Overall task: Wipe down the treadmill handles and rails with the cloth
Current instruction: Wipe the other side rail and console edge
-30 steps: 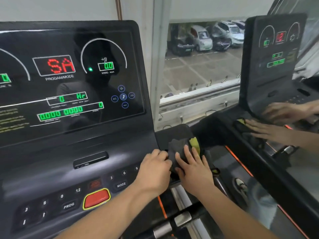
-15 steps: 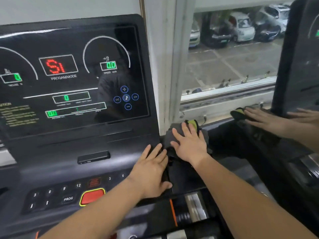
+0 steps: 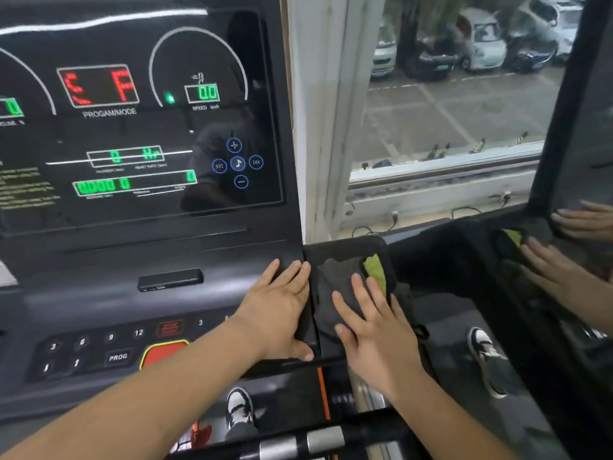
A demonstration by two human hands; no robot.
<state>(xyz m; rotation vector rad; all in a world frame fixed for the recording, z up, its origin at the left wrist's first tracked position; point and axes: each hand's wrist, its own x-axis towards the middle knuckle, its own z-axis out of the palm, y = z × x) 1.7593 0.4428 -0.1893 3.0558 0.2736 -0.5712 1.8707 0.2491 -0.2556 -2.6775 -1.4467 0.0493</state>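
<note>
Item: grey cloth [image 3: 331, 293] with a yellow-green edge, lower centre-right of the frame, lying bunched on the black side panel [image 3: 348, 249] just right of the treadmill console [image 3: 99, 283]; right hand [image 3: 374, 330] spread flat on it, fingers straight, pressing down; left hand [image 3: 278, 313] spread flat and bare on the console's right edge, just beside the cloth, holding nothing. Step in hand, as judged: wiping the side panel; advice: keep the palm's weight on the cloth so it slides rather than rolls, unfold it to cover more surface, work in overlapping strokes to the panel's rim, brace with the left hand clear of the keys and the red button [image 3: 162, 355]; the handle bar [image 3: 318, 439] with its silver sleeve, bottom centre, looks yet to be done. Writing legible: "PROGAM/MODE" under a red readout, itself unclear; "SPEED km/h" under green "0.0"; "Hr"; key "PROG"; keys 3, 6, 9, 12; small yellow text at left too blurred to read; no brand visible.
</note>
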